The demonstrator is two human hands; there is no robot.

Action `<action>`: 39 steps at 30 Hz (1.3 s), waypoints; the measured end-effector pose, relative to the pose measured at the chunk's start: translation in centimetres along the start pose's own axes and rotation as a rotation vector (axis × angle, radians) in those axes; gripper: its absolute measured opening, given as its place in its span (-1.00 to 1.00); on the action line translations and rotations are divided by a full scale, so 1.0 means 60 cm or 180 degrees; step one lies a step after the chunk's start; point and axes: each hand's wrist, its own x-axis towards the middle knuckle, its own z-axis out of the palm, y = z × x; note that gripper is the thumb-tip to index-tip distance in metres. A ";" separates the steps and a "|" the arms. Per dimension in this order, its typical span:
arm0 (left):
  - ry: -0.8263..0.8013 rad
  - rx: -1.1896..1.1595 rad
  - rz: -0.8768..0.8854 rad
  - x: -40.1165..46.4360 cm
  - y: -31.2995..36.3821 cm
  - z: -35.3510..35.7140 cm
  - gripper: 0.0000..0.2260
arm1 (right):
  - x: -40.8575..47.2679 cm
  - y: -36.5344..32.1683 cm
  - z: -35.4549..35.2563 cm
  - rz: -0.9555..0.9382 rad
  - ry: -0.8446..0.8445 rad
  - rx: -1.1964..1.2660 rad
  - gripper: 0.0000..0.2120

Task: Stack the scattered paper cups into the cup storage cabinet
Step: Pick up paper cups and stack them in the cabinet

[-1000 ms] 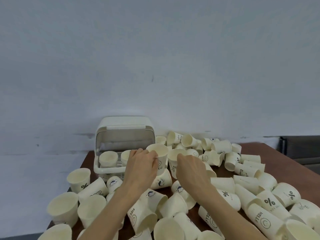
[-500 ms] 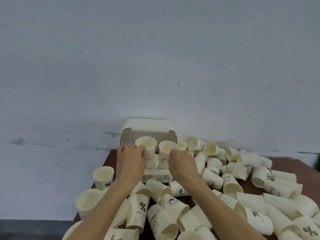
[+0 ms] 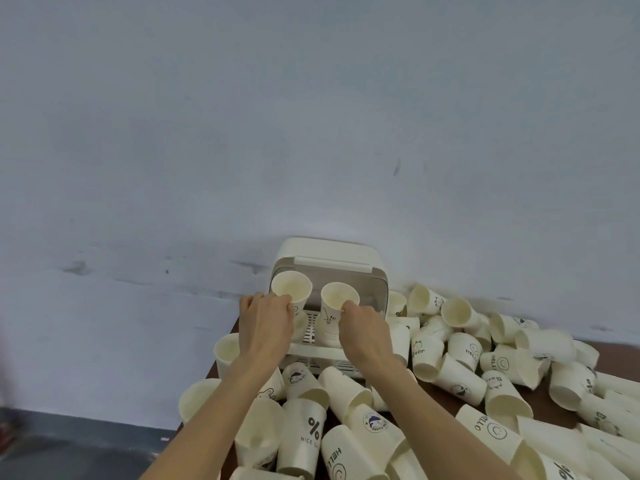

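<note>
A cream cup storage cabinet (image 3: 332, 252) with its lid raised stands at the table's far edge against the wall. My left hand (image 3: 265, 323) grips a cream paper cup (image 3: 291, 289) by its side, upright, in front of the cabinet's opening on the left. My right hand (image 3: 363, 329) grips a second cup (image 3: 337, 301) with a small drawing on it, just right of the first. Both cups sit over the cabinet's slatted rack (image 3: 311, 327). Whatever is inside below them is hidden by my hands.
Several scattered paper cups (image 3: 464, 351) lie and stand over the brown table (image 3: 443, 398), right of and in front of the cabinet. Upright cups (image 3: 227, 351) crowd the table's left edge. A pale wall (image 3: 311, 133) rises right behind the cabinet.
Both hands lifted a cup each from the pile and carried them to the cabinet's opening. The camera has turned, so the cabinet now sits more central.
</note>
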 end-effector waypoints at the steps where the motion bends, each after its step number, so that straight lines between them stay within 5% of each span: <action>1: -0.0019 0.0009 -0.0008 0.002 -0.002 0.004 -0.75 | 0.002 0.001 0.005 -0.0012 -0.0030 -0.0037 -0.90; 33: -0.1137 0.0670 0.0171 0.002 -0.013 0.063 -0.83 | -0.001 0.005 0.056 -0.0123 -0.0734 -0.0120 -0.75; 39: -0.0800 0.0127 0.0167 -0.016 0.007 0.025 -0.75 | -0.020 0.005 0.027 -0.0089 -0.0596 0.0119 -0.63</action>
